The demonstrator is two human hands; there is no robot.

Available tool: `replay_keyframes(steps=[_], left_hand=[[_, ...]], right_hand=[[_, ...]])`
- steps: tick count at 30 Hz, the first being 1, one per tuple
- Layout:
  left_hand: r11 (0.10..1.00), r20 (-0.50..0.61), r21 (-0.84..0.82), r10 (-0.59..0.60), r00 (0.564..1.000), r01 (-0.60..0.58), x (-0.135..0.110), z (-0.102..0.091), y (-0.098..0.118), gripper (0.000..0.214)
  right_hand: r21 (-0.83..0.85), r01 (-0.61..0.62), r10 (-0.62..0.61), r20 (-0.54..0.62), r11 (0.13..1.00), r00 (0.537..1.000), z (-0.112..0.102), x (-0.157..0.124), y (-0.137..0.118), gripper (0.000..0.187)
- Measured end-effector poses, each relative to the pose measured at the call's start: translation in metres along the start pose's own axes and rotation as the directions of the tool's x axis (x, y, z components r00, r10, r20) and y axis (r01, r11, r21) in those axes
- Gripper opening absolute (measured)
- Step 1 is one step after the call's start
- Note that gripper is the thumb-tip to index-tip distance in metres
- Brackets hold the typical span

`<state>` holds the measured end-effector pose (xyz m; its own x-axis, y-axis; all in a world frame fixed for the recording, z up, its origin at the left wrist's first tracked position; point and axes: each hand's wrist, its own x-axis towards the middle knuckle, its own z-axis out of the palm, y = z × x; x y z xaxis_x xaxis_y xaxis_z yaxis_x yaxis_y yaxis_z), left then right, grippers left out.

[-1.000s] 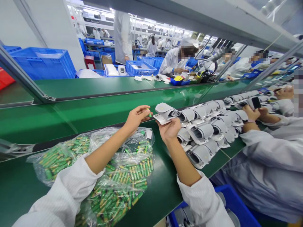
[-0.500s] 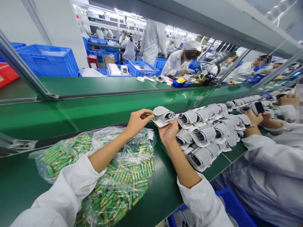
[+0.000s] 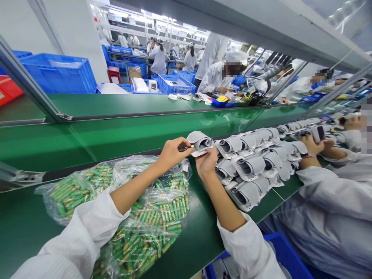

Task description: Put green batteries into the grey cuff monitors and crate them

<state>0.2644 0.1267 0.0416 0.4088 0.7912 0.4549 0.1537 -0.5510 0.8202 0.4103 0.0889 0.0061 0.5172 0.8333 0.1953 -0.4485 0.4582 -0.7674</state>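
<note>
My right hand (image 3: 207,162) holds up a white wrist blood pressure monitor (image 3: 200,142) from below, its grey cuff rolled on top. At its left side, my left hand (image 3: 176,152) is closed in a pinch, thumb and forefinger against the housing. A small end of a battery shows at those fingertips; most of it is hidden. Below my left forearm, clear plastic bags (image 3: 145,190) hold many green and gold batteries (image 3: 167,211). Right of my right hand, several rows of similar monitors with grey cuffs (image 3: 251,164) lie on the green bench.
A co-worker's hands (image 3: 312,145) hold another monitor at the right. A blue bin (image 3: 286,252) with grey parts stands below the bench edge. Metal posts (image 3: 31,83) rise at the left. Blue crates (image 3: 59,73) stand beyond the green divider (image 3: 130,133).
My left hand has shifted slightly right and down along the monitor's side; the green at its fingertips is less visible. The monitor has tilted a little. The co-worker's monitor has turned.
</note>
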Motion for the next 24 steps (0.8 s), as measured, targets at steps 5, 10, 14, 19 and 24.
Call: replay_keyframes(steps=[5,10,14,19,24], left_hand=[[0.999,0.05,0.027,-0.023,0.998,0.022,-0.001,0.0,0.002,0.019],[0.986,0.021,-0.027,-0.164,0.986,0.165,0.003,0.003,-0.005,0.029],[0.896,0.249,-0.231,-0.323,0.913,0.38,0.006,0.004,-0.014,0.04],[0.822,0.308,-0.353,-0.349,0.885,0.447,0.007,0.007,-0.02,0.017],[0.57,0.382,-0.535,-0.495,0.78,0.624,0.008,0.0,-0.02,0.01]], right_hand=[[-0.057,0.015,-0.015,-0.002,0.998,1.0,-0.003,0.001,0.002,0.039],[-0.098,0.026,-0.025,0.017,0.995,1.0,-0.007,0.004,0.005,0.043],[-0.124,0.016,-0.012,0.031,0.992,0.999,-0.01,0.004,0.009,0.044],[-0.128,-0.046,0.053,0.049,0.991,0.997,-0.012,0.005,0.014,0.042],[-0.1,-0.099,0.11,0.102,0.99,0.989,-0.008,0.007,0.017,0.036]])
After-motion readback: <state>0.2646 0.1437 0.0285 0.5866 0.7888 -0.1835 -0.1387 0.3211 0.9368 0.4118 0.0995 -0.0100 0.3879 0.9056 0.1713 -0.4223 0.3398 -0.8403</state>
